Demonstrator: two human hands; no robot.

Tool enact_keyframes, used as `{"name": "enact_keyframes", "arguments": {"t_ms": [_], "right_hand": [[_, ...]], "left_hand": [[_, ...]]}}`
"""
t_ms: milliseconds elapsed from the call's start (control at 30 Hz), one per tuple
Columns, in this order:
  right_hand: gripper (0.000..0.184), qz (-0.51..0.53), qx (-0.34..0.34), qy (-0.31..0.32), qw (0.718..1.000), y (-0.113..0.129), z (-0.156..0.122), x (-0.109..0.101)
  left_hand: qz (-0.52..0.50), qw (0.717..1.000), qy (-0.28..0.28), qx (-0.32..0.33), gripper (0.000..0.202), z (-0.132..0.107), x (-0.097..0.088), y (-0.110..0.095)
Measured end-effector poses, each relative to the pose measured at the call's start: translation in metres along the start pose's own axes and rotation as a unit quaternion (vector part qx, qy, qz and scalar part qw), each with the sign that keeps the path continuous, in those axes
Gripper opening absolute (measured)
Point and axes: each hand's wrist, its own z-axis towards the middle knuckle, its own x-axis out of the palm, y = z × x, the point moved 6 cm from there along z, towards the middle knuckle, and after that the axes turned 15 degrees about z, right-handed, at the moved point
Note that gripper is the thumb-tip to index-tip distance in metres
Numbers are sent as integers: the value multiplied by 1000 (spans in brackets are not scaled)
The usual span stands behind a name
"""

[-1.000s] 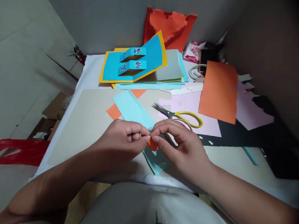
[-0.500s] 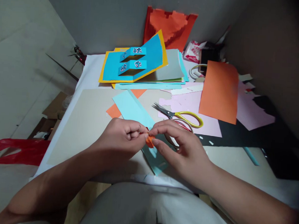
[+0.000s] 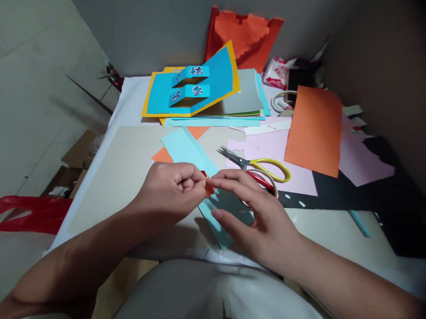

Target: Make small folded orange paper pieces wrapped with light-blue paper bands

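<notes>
Between the thumb and forefinger of my left hand [image 3: 174, 188] is a small crumpled orange-red paper piece [image 3: 210, 187], partly hidden by the fingers. My right hand [image 3: 255, 207] has its thumb held away from its fingers, and its fingertips touch the right side of that piece. Beneath both hands a light-blue paper strip [image 3: 190, 151] lies slantwise across the grey-beige board [image 3: 115, 173], with orange paper [image 3: 163, 154] partly under it. Just past my right hand rest scissors [image 3: 250, 164] with yellow and red handles, blades pointing left.
At the back, a blue-and-yellow pop-up card [image 3: 217, 79] stands half open on stacked paper. An orange sheet [image 3: 313, 131], pink paper [image 3: 294, 178] and black paper [image 3: 339, 199] lie to the right. A red plastic bag [image 3: 49, 215] hangs by the left table edge.
My right thumb has come off the orange-red paper piece and spread away from the fingers. My left hand has shifted slightly left and up with the piece.
</notes>
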Motion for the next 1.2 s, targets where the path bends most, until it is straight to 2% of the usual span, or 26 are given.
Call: {"name": "enact_keyframes", "arguments": {"t_ms": [167, 333, 600, 667, 800, 1000, 1200], "right_hand": [[40, -10, -3, -2, 1000, 0, 0, 0], [42, -16, -12, -3, 1000, 1, -2, 1], [52, -33, -37, -18, 999, 3, 0, -4], [43, -17, -43, -41, 998, 5, 2, -9], [8, -16, -56, -87, 995, 10, 6, -15], [11, -49, -58, -87, 993, 8, 7, -15], [15, -26, -50, -62, 996, 6, 8, -12]], "left_hand": [[-14, 1000, 15, -11, 10, 1, -1, 0], [-26, 997, 57, -36, 10, 3, -1, 3], [-86, 993, 81, -20, 7, 0, 5, 3], [-102, 990, 101, -10, 8, -1, 8, 2], [-108, 987, 121, 19, 12, -2, 11, 1], [-128, 980, 148, 29, 8, -2, 13, 0], [-146, 970, 190, 32, 10, -2, 18, 1]]}}
